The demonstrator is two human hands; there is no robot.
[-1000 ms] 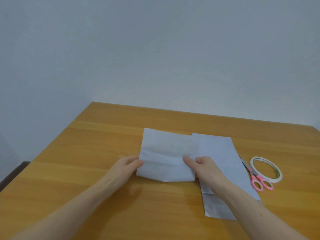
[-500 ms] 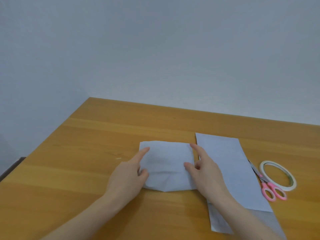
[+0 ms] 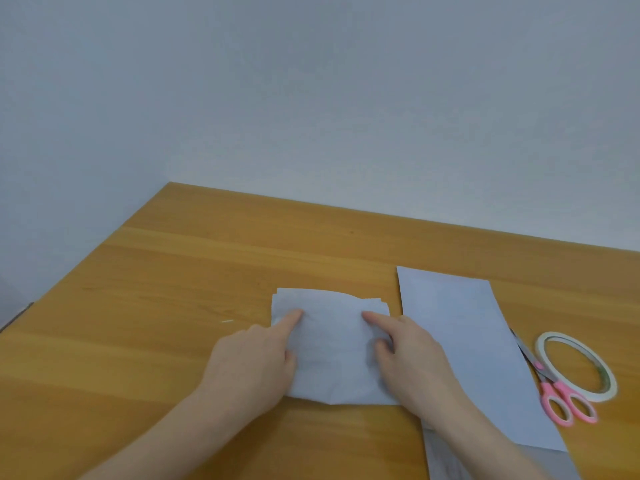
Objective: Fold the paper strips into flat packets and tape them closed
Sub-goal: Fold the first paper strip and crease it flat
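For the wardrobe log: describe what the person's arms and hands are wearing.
Nothing shows on either. The left hand and right hand are bare, with no gloves, rings or watch visible. Both forearms are uncovered up to the picture's lower edge, so no sleeve appears. Fingernails look short and unpainted.

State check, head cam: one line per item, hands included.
Folded white paper packet: flat on the wooden table, folded over, no tape visible.
Unfolded white paper strip: lying flat, right of the packet.
Pink-handled scissors: blades closed, partly under the strip's edge.
White tape roll: lying flat, untouched.
Left hand: index finger presses the packet.
Right hand: index finger presses the packet.
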